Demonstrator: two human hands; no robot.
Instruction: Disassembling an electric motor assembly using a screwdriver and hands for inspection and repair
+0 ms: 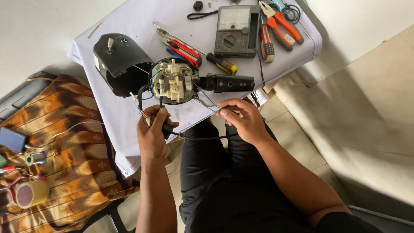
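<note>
From the head view, we sit at a small table (129, 19) draped in a white cloth, our knees under its near edge. Our left hand (152, 131) is closed around a black cable (202, 138) and a cluster of coloured wires (144, 113) just below the opened fan motor (173, 82), which lies near the table's front edge. Our right hand (242, 117) pinches a thin grey wire (206, 103) between thumb and forefinger, close to the motor's black neck piece (227, 83). The black motor cover (120, 62) rests touching the motor on its left. Farther back lie screwdrivers (183, 48), a multimeter (236, 31) and orange pliers (282, 23) (these crowd the far right corner). Bare cloth remains open at the far left, and tiled floor (366, 121) spreads free to our right. A roll of tape (31, 193) sits on patterned fabric at our left.
</note>
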